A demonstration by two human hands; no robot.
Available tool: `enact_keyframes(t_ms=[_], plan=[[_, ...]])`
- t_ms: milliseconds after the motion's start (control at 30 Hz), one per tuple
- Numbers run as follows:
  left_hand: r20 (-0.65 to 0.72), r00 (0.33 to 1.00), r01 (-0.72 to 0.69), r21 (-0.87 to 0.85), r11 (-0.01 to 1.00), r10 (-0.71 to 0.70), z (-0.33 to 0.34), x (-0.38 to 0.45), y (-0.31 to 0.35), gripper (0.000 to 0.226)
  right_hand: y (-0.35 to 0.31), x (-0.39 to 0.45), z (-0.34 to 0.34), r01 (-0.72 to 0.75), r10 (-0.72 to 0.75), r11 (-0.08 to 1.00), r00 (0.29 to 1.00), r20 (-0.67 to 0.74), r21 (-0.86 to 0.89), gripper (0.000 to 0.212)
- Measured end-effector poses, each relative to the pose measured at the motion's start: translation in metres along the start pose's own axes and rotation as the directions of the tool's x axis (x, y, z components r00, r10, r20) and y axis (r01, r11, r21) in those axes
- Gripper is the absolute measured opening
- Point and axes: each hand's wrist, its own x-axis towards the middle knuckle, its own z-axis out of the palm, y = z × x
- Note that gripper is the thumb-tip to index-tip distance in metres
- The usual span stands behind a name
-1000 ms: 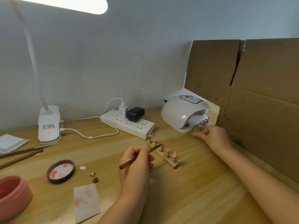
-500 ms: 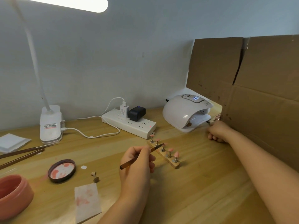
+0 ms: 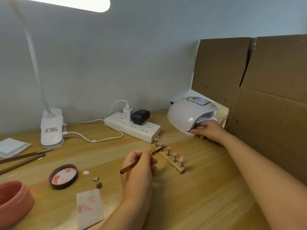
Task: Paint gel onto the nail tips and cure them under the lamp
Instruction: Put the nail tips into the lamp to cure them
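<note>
Head view. Nail tips (image 3: 174,154): pink, on a wooden strip (image 3: 172,161) at table centre; light, fragile, lift by strip ends. Left hand (image 3: 141,163) pinches brush (image 3: 141,161). Right hand (image 3: 208,131), two o'clock, grips the lamp (image 3: 187,113) edge.

The right hand (image 3: 209,131) reaches under the front lip of the lamp (image 3: 191,113), so its fingertips are hidden and it is unclear whether they hold anything. Right of the lamp a second rack (image 3: 224,120) of pink tips peeks out — mostly covered by that hand and the cardboard (image 3: 265,90). The lamp's lit display (image 3: 201,101) is too small to read. Far left of the lamp, the pink bowl (image 3: 15,203), the white packet (image 3: 11,146) and two brushes (image 3: 21,159) run off the frame's edge — as does the desk light's head (image 3: 79,3) at the top. The label on the desk light's base (image 3: 51,130) is illegible.
</note>
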Motion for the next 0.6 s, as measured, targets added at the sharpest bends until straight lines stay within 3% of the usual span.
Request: enact_keyframes(t_ms=[133, 267, 400, 467, 600], plan=[[-0.004, 1.0, 0.003, 0.006, 1.0, -0.003, 0.0, 0.0, -0.001, 0.027, 0.003, 0.004, -0.004, -0.007, 0.007, 1.0, 1.0, 0.012, -0.001, 0.023], [-0.001, 1.0, 0.003, 0.005, 1.0, -0.003, 0.0, 0.0, -0.001, 0.027, 0.008, 0.011, 0.0, -0.016, 0.019, 1.0, 0.994, -0.112, 0.027, 0.021], [0.007, 1.0, 0.006, -0.003, 1.0, -0.006, 0.0, 0.0, -0.001, 0.025, 0.002, 0.015, 0.005, 0.022, -0.033, 0.996, 0.993, -0.117, -0.086, 0.006], [0.006, 1.0, 0.006, -0.006, 1.0, -0.006, 0.001, 0.0, -0.001, 0.026, 0.002, 0.018, 0.006, 0.029, -0.045, 0.991, 0.992, -0.118, -0.132, 0.02], [0.005, 1.0, 0.005, -0.003, 1.0, -0.005, 0.002, 0.0, -0.001, 0.031, 0.004, 0.017, 0.012, -0.007, -0.044, 0.983, 0.962, -0.268, -0.185, 0.035]])
